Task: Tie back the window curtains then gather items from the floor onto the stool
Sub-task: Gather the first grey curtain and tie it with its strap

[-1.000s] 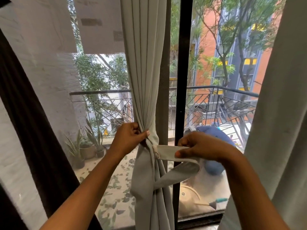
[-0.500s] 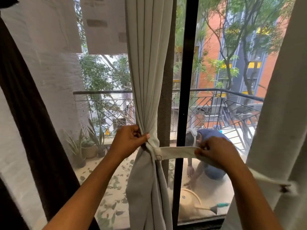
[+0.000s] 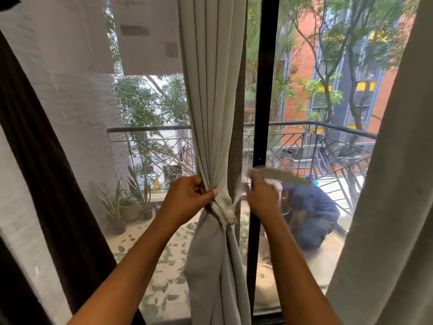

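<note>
Centre curtain (image 3: 210, 90): woven cloth, matt, pale grey, fine weave. Tie-back strap (image 3: 237, 199): same cloth, blurred, finish not clear. Right curtain (image 3: 386, 207): cloth too, matt, a bit fuzzy. Left curtain (image 3: 39, 148): dark brown cloth, matt. Window frame (image 3: 266, 90): black, smooth, prob. metal, slight sheen. Balcony railing (image 3: 293, 123): dark metal, matt. Outer wall (image 3: 77, 102): white-painted brick, rough.

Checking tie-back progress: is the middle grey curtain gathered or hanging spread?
Gathered. The left hand grips the curtain bunched at its waist; the right hand holds the tie-back strap. Fastened or not, cannot tell.
</note>
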A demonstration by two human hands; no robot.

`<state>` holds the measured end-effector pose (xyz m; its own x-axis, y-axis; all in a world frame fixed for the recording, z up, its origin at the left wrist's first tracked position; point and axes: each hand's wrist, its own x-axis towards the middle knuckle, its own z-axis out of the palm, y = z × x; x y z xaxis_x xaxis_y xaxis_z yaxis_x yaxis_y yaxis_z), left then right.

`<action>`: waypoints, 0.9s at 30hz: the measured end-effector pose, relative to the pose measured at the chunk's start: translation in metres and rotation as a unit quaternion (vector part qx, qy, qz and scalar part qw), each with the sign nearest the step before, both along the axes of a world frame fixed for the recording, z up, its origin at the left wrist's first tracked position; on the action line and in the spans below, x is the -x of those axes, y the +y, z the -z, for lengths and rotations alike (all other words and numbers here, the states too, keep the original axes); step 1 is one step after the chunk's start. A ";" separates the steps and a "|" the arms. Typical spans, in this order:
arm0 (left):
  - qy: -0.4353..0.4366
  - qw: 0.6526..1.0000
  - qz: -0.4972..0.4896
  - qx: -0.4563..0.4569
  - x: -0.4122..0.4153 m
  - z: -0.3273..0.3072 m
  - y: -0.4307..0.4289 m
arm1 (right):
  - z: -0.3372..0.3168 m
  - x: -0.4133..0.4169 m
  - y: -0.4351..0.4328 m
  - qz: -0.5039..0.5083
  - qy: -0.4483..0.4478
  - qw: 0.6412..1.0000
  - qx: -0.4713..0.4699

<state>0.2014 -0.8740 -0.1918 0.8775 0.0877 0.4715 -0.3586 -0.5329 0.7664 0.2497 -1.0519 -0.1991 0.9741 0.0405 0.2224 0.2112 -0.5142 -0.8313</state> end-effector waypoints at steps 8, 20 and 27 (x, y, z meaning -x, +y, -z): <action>0.030 0.999 -0.020 -0.021 0.011 -0.011 0.027 | 0.027 0.018 0.018 -0.372 0.075 0.900 -0.215; 0.074 0.995 -0.009 -0.069 0.015 -0.031 0.012 | 0.032 0.027 0.058 -0.188 -0.034 0.963 -0.191; -0.033 0.993 0.007 0.116 0.024 -0.032 0.033 | 0.029 0.015 0.048 -0.177 -0.031 0.970 -0.165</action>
<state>0.1777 -0.8406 -0.1598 0.8471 0.1881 0.4970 -0.4186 -0.3401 0.8421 0.2344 -1.0035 -0.2283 0.8965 0.2868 0.3376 0.3806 -0.1088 -0.9183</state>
